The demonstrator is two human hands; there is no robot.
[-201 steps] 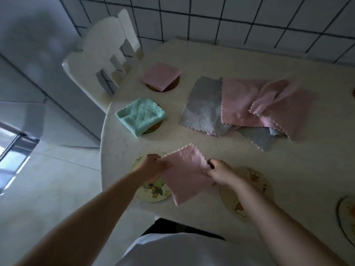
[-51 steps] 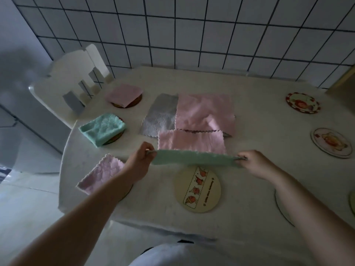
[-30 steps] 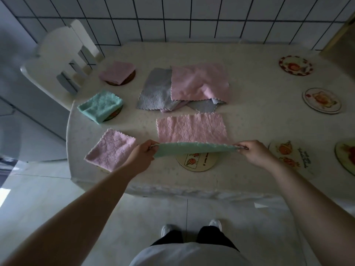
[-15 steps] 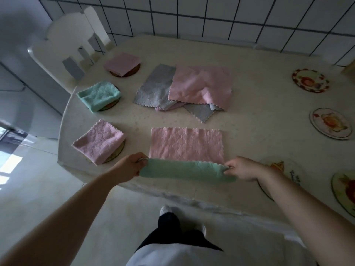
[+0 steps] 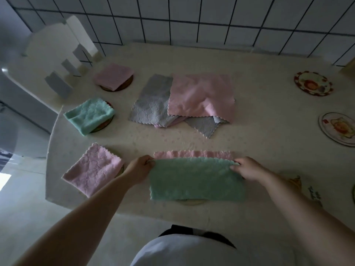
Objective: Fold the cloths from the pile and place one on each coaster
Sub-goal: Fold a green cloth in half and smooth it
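Note:
A two-sided cloth [image 5: 196, 179], green on one face and pink on the other, lies folded in half near the table's front edge, a pink strip showing along its far side. My left hand [image 5: 139, 170] pinches its left far corner and my right hand [image 5: 247, 168] pinches its right far corner. It covers most of a coaster [image 5: 192, 202]. The pile [image 5: 184, 100] of pink and grey cloths lies spread at the table's middle. Folded cloths sit on three coasters at the left: pink [image 5: 113, 75], green [image 5: 89, 115], pink [image 5: 93, 168].
Bare coasters lie at the right: one far [image 5: 313, 83], one nearer [image 5: 338, 128], one beside my right forearm [image 5: 307, 189]. A white chair [image 5: 55, 58] stands at the table's left far corner. A tiled wall runs behind. The table's front edge is close to my body.
The green half of the cloth has been swung over from the near edge and laid flat on the pink half, leaving only a pink strip visible. Both hands moved away from me with it.

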